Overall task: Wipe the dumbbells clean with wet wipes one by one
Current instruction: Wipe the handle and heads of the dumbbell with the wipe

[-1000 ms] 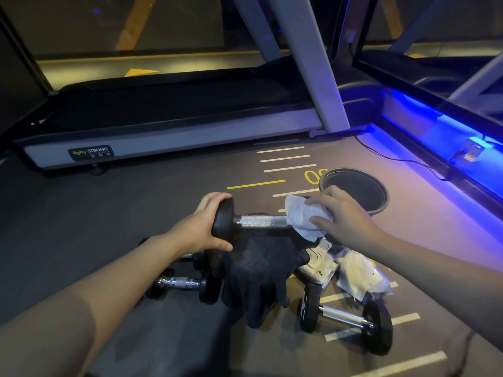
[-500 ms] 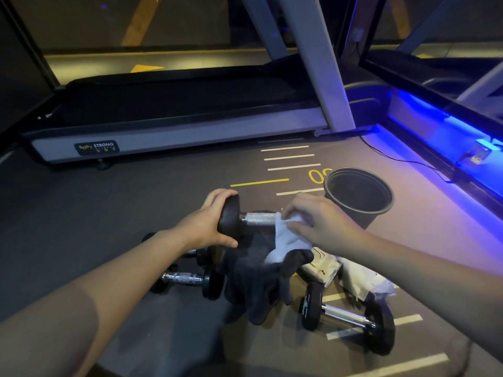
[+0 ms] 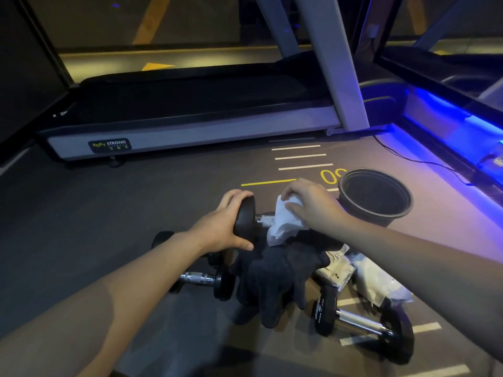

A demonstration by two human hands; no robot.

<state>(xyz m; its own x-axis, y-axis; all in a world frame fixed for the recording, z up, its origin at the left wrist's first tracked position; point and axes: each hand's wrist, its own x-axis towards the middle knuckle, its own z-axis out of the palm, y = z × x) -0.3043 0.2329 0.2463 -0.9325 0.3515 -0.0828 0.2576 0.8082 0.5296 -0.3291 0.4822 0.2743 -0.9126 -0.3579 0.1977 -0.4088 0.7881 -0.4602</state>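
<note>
My left hand [image 3: 223,227] grips the black left head of a small dumbbell [image 3: 246,219] held above the floor. My right hand [image 3: 313,204] grips a crumpled white wet wipe [image 3: 284,221] wrapped round the dumbbell's chrome handle; the right head is hidden behind the wipe and hand. Two more dumbbells lie on the floor: one with a chrome handle [image 3: 201,278] below my left wrist, and a larger one [image 3: 362,322] at lower right. A wet wipe pack [image 3: 336,272] and loose white wipes [image 3: 378,284] lie under my right forearm.
A dark cloth [image 3: 275,278] is heaped on the floor between the dumbbells. A black round bin [image 3: 351,210] stands just beyond my right hand. A treadmill [image 3: 190,131] runs across the back. A blue-lit ledge [image 3: 449,126] and a cable run along the right.
My right hand has slid the wipe along the handle from the right end toward the left head. The held dumbbell stays in my left hand.
</note>
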